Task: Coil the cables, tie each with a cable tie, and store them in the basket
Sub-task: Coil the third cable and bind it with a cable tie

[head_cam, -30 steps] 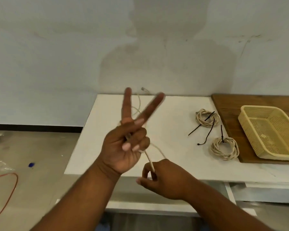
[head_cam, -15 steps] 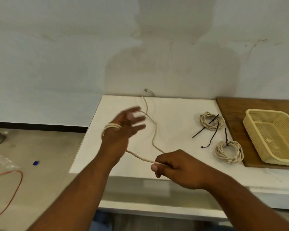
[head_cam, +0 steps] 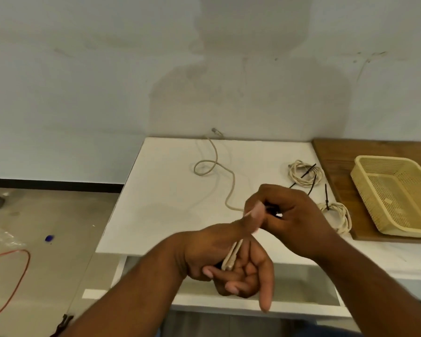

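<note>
The left hand (head_cam: 229,259) is raised palm-up in front of the white surface (head_cam: 168,203). Several turns of the beige cable (head_cam: 234,183) cross its palm, and its fingers (head_cam: 241,273) curl around them, the index pointing down. Just beyond it, the right hand (head_cam: 297,215) pinches the cable between closed fingers. The loose length trails over the surface to its back edge. A tied coil (head_cam: 305,175) and a second coil (head_cam: 338,215) lie near the yellow basket (head_cam: 384,158), which sits on a wooden board (head_cam: 338,152).
</note>
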